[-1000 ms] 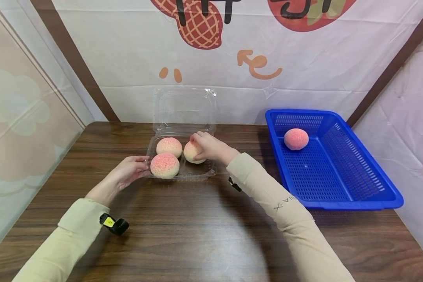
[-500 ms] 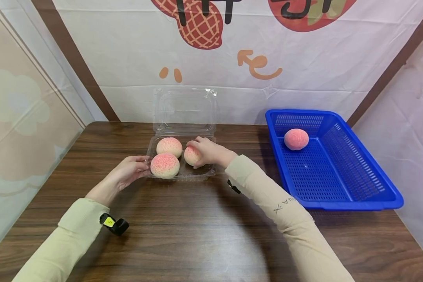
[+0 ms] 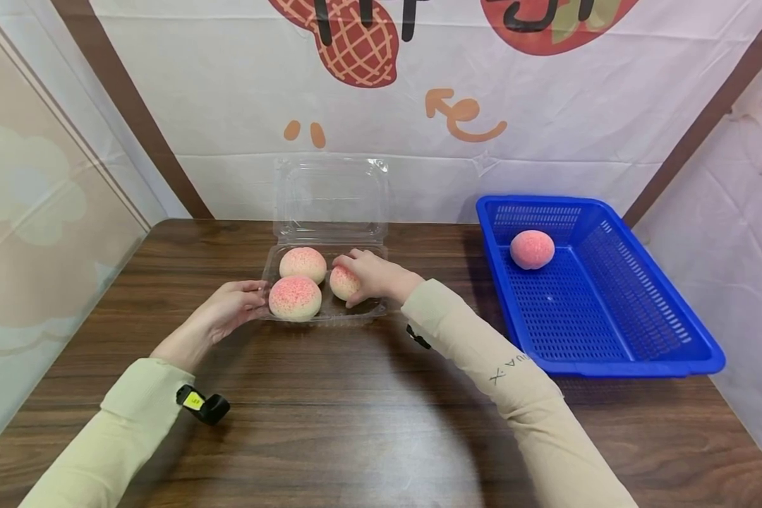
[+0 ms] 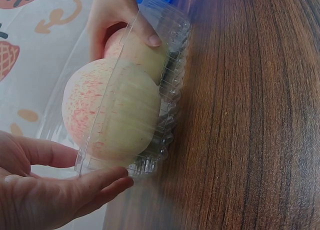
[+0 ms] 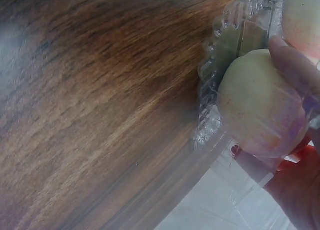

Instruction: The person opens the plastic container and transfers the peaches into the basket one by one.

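A clear plastic clamshell box (image 3: 375, 309) stands on the table with its lid (image 3: 331, 197) raised at the back. Two pink-and-cream peaches, a rear one (image 3: 303, 264) and a front one (image 3: 295, 298), sit in its left half. My right hand (image 3: 381, 276) grips a third peach (image 3: 344, 283) in the right half, fingers behind and thumb in front; the right wrist view shows this peach (image 5: 257, 102) through the clear wall. At the box's left edge my left hand (image 3: 228, 310) pinches the wall, thumb (image 4: 52, 153) and fingers on either side of the rim.
A blue plastic basket (image 3: 635, 368) stands on the right of the table, one pink peach (image 3: 532, 250) at its back left. Behind the wooden table (image 3: 330, 423) hangs a printed cloth (image 3: 228, 106), close to the raised lid.
My right hand has shifted slightly toward the front over the right-hand peach, which shows more pink now. The left hand stays at the box's edge.
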### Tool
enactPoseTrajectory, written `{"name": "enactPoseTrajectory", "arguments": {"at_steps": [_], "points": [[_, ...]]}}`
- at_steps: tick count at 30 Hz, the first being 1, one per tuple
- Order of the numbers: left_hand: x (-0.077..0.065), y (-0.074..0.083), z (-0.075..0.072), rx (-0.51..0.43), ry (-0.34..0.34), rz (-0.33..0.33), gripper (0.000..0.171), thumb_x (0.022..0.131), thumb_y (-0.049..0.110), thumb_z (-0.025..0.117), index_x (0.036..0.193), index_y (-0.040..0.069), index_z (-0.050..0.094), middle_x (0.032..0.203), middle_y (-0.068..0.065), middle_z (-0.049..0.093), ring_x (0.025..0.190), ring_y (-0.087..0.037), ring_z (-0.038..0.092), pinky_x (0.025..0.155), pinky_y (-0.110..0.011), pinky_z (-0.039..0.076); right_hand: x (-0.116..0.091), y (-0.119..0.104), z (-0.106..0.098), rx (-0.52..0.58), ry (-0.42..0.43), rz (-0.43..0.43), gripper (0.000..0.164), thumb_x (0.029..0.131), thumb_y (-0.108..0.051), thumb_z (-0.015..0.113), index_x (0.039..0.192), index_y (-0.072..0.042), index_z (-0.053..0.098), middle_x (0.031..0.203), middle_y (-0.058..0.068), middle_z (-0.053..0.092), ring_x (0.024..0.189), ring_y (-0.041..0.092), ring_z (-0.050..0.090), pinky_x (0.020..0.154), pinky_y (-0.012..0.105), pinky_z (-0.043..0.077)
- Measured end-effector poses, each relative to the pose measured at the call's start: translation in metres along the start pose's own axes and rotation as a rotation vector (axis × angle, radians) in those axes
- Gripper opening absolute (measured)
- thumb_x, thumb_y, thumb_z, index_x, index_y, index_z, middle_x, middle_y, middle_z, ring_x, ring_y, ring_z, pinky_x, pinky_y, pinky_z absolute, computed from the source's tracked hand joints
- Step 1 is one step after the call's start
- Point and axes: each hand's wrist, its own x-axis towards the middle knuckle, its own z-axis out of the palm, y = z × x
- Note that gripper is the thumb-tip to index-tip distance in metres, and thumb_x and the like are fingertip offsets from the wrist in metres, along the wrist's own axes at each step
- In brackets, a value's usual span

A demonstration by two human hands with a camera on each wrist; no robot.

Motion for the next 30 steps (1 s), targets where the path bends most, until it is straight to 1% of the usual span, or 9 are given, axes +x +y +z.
{"name": "enactPoseTrajectory", "arguments": {"at_steps": [3,6,10,14,16,18,22,26,30], "points": [[-0.0002,-0.0006,-0.0001,-0.002,-0.002,0.006,0.055,0.092,-0.005,0.03,0.137,-0.018,0.001,0.141,-0.034,0.011,0.102,-0.004,0.043,0.086,-0.018,0.045,-0.0004,-0.0002,0.0001,-0.006,0.003,-0.004,0.073,0.07,-0.031,0.078,0.132,-0.012,0.043,0.12,0.01,0.047,0.111,0.025,0.045,0.094,0.035,0.041],[-0.0005,-0.001,0.0001,-0.003,-0.004,0.013,0.055,0.092,-0.005,0.031,0.137,-0.018,0.001,0.14,-0.034,0.012,0.096,0.001,0.044,0.085,-0.018,0.045,-0.0004,0.0,0.0002,-0.014,0.005,-0.019,0.072,0.07,-0.03,0.078,0.131,-0.012,0.044,0.119,0.01,0.047,0.111,0.025,0.045,0.095,0.035,0.04],[-0.001,-0.0009,0.0,0.002,-0.001,0.009,0.055,0.092,-0.005,0.031,0.137,-0.018,0.001,0.141,-0.034,0.012,0.099,-0.001,0.043,0.085,-0.017,0.045,0.0001,0.0004,-0.0002,-0.028,0.002,-0.04,0.072,0.071,-0.03,0.078,0.132,-0.012,0.044,0.12,0.01,0.047,0.111,0.025,0.044,0.095,0.035,0.039],[-0.0013,-0.0005,0.0,0.003,-0.004,0.004,0.056,0.092,-0.005,0.031,0.137,-0.017,0.001,0.141,-0.035,0.011,0.113,-0.014,0.039,0.087,-0.018,0.044,0.0,0.0003,-0.0013,-0.048,-0.004,-0.047,0.072,0.071,-0.03,0.077,0.132,-0.013,0.043,0.12,0.01,0.047,0.111,0.025,0.044,0.095,0.035,0.04],[-0.0013,-0.0004,0.0,0.003,-0.004,0.004,0.056,0.092,-0.005,0.03,0.137,-0.017,0.001,0.142,-0.035,0.011,0.116,-0.016,0.037,0.088,-0.018,0.044,-0.0003,0.0002,-0.002,-0.062,-0.003,-0.05,0.072,0.071,-0.03,0.077,0.132,-0.013,0.043,0.12,0.009,0.047,0.111,0.025,0.044,0.095,0.035,0.04],[-0.0013,-0.0003,-0.0001,0.001,-0.002,0.006,0.056,0.091,-0.005,0.03,0.137,-0.017,0.001,0.141,-0.035,0.011,0.112,-0.012,0.04,0.087,-0.018,0.044,-0.0005,0.0,-0.0029,-0.069,-0.003,-0.049,0.072,0.071,-0.029,0.078,0.132,-0.013,0.043,0.12,0.009,0.046,0.112,0.025,0.043,0.095,0.035,0.039],[-0.0015,0.0002,-0.0002,-0.01,-0.003,0.01,0.056,0.091,-0.006,0.03,0.137,-0.018,0.001,0.141,-0.035,0.011,0.098,0.001,0.044,0.084,-0.016,0.044,-0.0005,-0.0004,-0.0042,-0.094,0.002,-0.055,0.073,0.071,-0.029,0.078,0.133,-0.013,0.042,0.122,0.009,0.046,0.114,0.026,0.041,0.096,0.035,0.039],[-0.0017,0.0006,-0.0003,-0.014,-0.006,0.011,0.056,0.09,-0.006,0.03,0.137,-0.018,0.001,0.141,-0.035,0.011,0.097,0.001,0.044,0.084,-0.016,0.045,-0.0009,-0.0007,-0.0052,-0.106,0.021,-0.079,0.072,0.07,-0.027,0.078,0.132,-0.013,0.043,0.121,0.008,0.046,0.115,0.026,0.04,0.096,0.035,0.038],[-0.0015,0.0004,-0.0004,-0.016,-0.005,0.011,0.056,0.091,-0.006,0.03,0.137,-0.018,0.001,0.14,-0.035,0.012,0.094,0.003,0.045,0.083,-0.016,0.045,-0.0011,-0.0008,-0.0059,-0.116,0.063,-0.112,0.071,0.069,-0.023,0.08,0.13,-0.012,0.045,0.12,0.008,0.046,0.113,0.026,0.041,0.095,0.035,0.039]]}}
